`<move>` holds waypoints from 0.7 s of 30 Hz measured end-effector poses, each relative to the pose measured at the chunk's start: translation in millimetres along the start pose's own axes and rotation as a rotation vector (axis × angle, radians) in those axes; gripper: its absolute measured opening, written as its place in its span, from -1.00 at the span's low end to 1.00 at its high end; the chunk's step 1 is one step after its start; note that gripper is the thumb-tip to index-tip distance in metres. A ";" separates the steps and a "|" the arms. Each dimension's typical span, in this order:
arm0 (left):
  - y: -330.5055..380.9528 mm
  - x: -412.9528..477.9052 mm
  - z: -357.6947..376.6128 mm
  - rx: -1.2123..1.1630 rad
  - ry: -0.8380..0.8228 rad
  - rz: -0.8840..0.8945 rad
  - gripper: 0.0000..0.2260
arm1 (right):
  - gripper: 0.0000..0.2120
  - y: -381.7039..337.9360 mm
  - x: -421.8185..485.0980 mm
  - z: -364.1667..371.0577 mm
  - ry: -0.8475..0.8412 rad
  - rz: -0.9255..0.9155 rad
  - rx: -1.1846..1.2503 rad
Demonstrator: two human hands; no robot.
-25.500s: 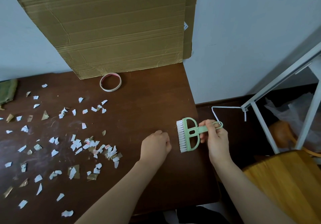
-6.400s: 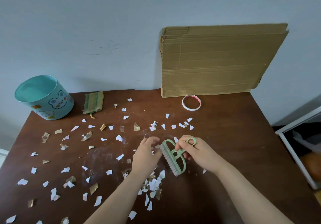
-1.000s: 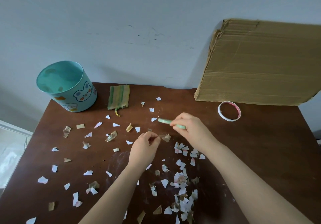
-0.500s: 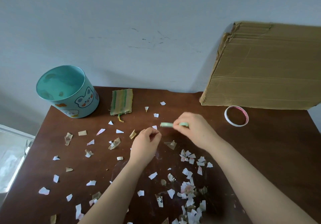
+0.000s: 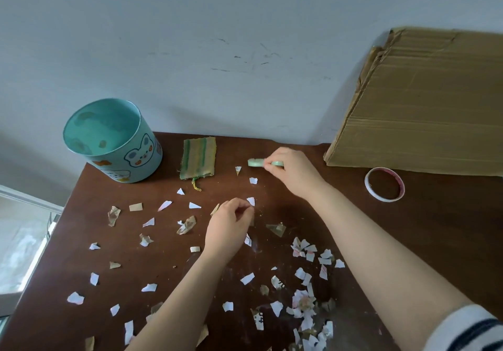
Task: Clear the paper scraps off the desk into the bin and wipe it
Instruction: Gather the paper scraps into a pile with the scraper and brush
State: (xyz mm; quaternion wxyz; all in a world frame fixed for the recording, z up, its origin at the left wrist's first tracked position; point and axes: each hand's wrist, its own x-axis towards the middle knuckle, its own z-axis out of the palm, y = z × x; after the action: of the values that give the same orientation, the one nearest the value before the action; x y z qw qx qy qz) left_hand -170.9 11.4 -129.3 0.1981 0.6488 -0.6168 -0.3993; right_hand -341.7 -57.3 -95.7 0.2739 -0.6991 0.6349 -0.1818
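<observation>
The right hand (image 5: pixel 294 174) grips the green brush (image 5: pixel 255 162) by its handle, right of the bear bin (image 5: pixel 136 165) beyond the striped cloth (image 5: pixel 198 158), probably to pull the paper scraps (image 5: pixel 247 278), scattered in front of the bin, into one heap. The left hand (image 5: pixel 231 229) rests curled on the desk (image 5: pixel 435 241) (pinching something? I cannot tell).

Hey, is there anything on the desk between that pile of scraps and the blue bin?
Only the left hand and loose scraps lie between the pile and the bin; the striped cloth sits off that line, beside the bin.

brush (image 5: pixel 255 162) mostly hidden by R hand (image 5: pixel 294 173), cardboard (image 5: pixel 424 105) cropped R
</observation>
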 end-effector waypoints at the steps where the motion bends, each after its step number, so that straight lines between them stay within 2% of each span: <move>1: -0.3 0.4 0.9 -0.001 0.001 -0.005 -0.89 | -0.82 -0.7 -11.2 0.6 -0.027 -0.014 0.002; 7: 0.9 -3.7 4.2 -0.041 0.113 -0.009 -0.86 | -0.84 -8.7 -58.3 -6.9 -0.253 -0.083 0.006; 14: 1.7 -6.3 0.0 -0.054 0.138 -0.055 -0.87 | -0.81 -17.7 -5.4 -12.1 0.053 -0.083 0.074; 16: 1.5 -7.2 -1.7 -0.053 0.133 -0.060 -0.86 | -0.80 -22.4 4.2 -1.2 0.039 -0.084 0.042; 21: -3.2 -8.3 -6.4 -0.103 0.162 -0.071 -0.84 | -0.80 -22.1 -16.8 13.6 -0.125 -0.121 -0.032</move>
State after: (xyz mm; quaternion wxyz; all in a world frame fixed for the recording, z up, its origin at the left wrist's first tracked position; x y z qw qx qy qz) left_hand -163.3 18.3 -125.6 0.2660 0.6892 -0.5542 -0.3835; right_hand -318.3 -37.6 -91.2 0.2906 -0.7504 0.5761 -0.1438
